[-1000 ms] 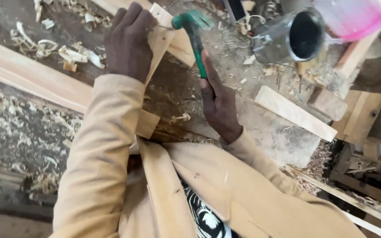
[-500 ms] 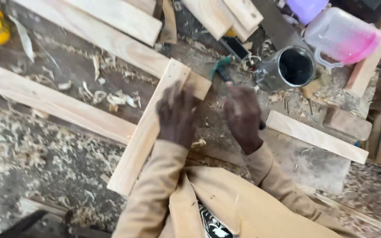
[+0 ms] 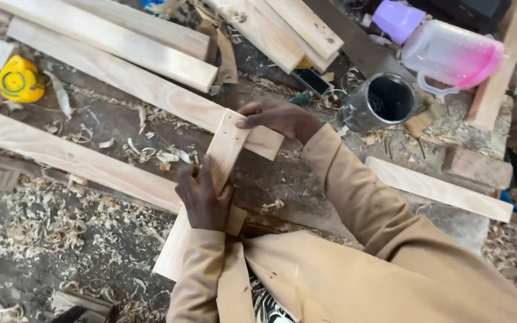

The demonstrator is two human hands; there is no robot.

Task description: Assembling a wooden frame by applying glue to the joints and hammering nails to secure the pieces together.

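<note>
Left hand [image 3: 203, 200] grips short wooden slat [image 3: 218, 164] mid-length; right hand [image 3: 282, 116] pinches its far end, where slat crosses long plank [image 3: 127, 78]. We judge positioning step; next needs square alignment. Metal can [image 3: 381, 101] sits right of slat.

Pale wood, tan sleeves, and bright plastic around a grey can

Beside the dull grey metal can [image 3: 383, 101], the short board [image 3: 222, 157] is pale cream-yellow with faint grain; past the can, a clear jug [image 3: 453, 55] is tinted hot pink and a cup [image 3: 397, 19] is lilac. Far left of the can, a tape measure [image 3: 19, 79] is bright yellow. Sleeves [image 3: 354, 185] nearer than the can are plain tan.
</note>
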